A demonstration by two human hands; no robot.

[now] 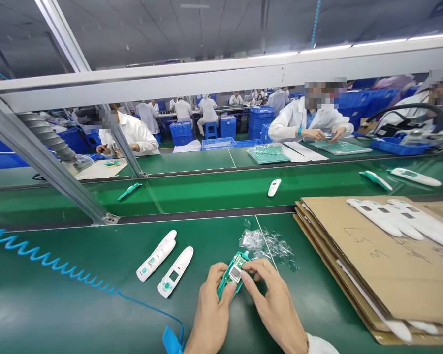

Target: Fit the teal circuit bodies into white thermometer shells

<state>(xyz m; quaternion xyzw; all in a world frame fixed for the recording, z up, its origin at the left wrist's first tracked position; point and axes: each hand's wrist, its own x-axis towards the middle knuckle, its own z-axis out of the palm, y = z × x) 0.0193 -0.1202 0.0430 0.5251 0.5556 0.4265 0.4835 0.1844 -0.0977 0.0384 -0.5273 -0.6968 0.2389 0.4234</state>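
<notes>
Firm hold by left hand [211, 301] on green housing [220, 291], at 6 o'clock in view; right hand [271, 301] at edge of screen [235, 274], fingers nearly together (pinching or just touching, can't tell). Best to brace housing low, handle screen by edges, keep square over circuit board [239, 259], press evenly. From housing, count: three white shells [156, 258] toward 9–10 (seemingly, two overlapping); four handheld devices [274, 188] on belt [206, 183], 10 to 2; film scraps [256, 240] near 1, too many.

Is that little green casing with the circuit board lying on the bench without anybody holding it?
No, the left hand grips the green casing, and the right hand's fingertips are at its other side.
</notes>
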